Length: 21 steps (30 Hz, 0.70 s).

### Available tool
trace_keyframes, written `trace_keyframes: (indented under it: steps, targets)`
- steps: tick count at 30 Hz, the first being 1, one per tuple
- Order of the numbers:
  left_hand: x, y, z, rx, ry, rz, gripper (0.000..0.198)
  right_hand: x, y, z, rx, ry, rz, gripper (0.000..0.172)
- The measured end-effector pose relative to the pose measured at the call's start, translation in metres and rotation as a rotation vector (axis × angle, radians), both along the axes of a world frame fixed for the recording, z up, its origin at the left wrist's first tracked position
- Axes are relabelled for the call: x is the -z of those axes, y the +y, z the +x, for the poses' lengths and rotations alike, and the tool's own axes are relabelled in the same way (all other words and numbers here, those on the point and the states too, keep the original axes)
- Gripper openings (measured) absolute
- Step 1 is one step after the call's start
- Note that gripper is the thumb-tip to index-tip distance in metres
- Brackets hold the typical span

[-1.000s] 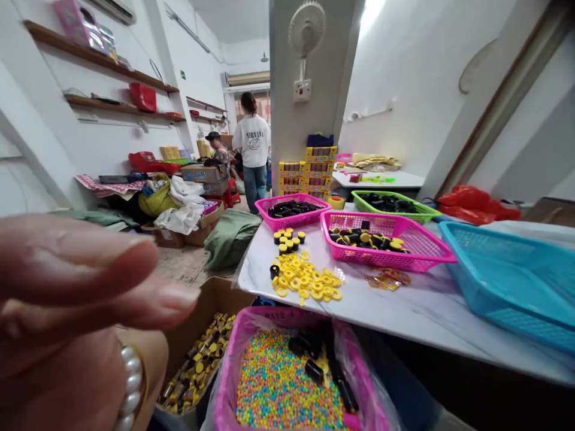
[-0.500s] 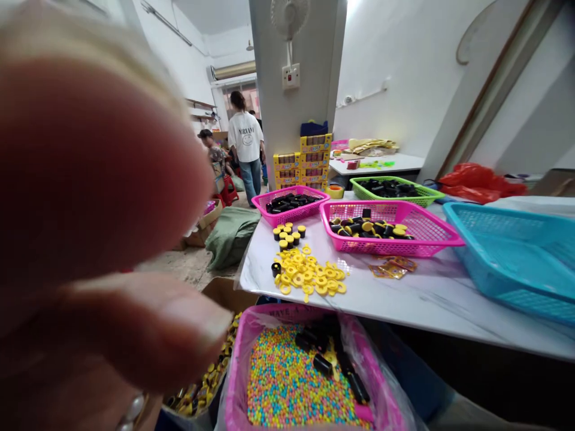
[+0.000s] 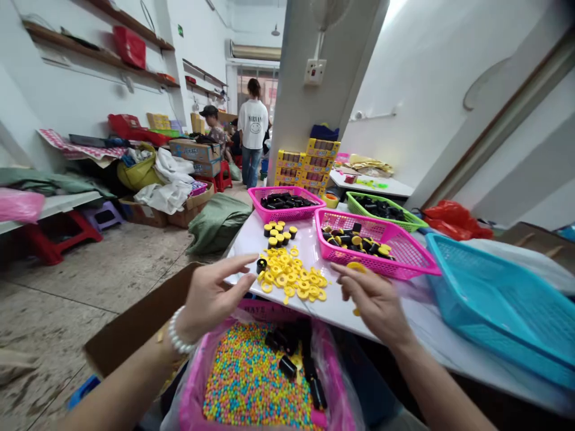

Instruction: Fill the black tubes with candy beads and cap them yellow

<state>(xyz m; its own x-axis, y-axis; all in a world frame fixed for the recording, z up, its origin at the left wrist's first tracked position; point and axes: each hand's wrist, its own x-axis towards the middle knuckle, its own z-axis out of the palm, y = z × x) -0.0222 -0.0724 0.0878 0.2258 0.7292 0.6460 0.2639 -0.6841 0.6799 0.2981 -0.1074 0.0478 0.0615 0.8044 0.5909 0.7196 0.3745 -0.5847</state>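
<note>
My left hand (image 3: 214, 294), with a white bead bracelet, hovers at the table's near left edge. Its thumb and index finger are apart, with nothing visible between them. Just beyond the fingertips stands a small black cylinder (image 3: 261, 266), beside a loose heap of yellow plastic rings (image 3: 291, 276). To the right of the heap is my right hand (image 3: 375, 296), fingers bent together. A yellow ring piece (image 3: 356, 267) shows at those fingers, partly hidden by them. Several black cylinders with yellow caps (image 3: 279, 237) stand behind the heap.
Pink baskets (image 3: 417, 266) and a green basket (image 3: 411, 225) hold black pieces on the table. A blue basket (image 3: 458, 281) stands right. Below the edge, a pink basket (image 3: 193, 383) holds colourful beads and black cylinders. A cardboard box (image 3: 139, 317) sits left; people (image 3: 253, 129) are farther back.
The large blurred hand close to the camera at left is gone from there. Both my hands now show over the table's near edge, and the view has shifted toward the left of the room.
</note>
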Motion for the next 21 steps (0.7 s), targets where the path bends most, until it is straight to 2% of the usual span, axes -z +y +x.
trace_keyframes:
  steps: [2,4,5,7,9,12,17,21]
  targets:
    - [0.044,0.029,0.005,-0.057,0.058,-0.067,0.025,0.012,0.019,-0.008,-0.012,-0.007,-0.035,0.039]
    - [0.079,0.050,0.009,-0.130,0.091,-0.109,0.022,0.028,0.041,-0.014,0.000,-0.040,-0.049,0.040]
    - [0.092,0.057,0.011,-0.151,0.095,-0.123,0.021,0.034,0.052,-0.015,0.007,-0.066,-0.047,0.040]
    - [0.107,0.066,0.016,-0.183,0.093,-0.136,0.022,0.043,0.072,-0.017,0.018,-0.105,-0.046,0.039]
    - [0.112,0.071,0.021,-0.198,0.083,-0.141,0.025,0.046,0.089,-0.019,0.010,-0.131,-0.047,0.039]
    - [0.111,0.075,0.023,-0.215,0.056,-0.146,0.031,0.046,0.103,-0.025,-0.049,-0.170,-0.041,0.037]
    - [0.108,0.079,0.014,-0.240,0.026,-0.166,0.031,0.051,0.103,-0.033,-0.182,-0.181,-0.036,0.043]
    - [0.110,0.084,0.017,-0.193,0.047,-0.213,0.028,0.053,0.101,-0.028,-0.126,-0.107,0.018,0.038]
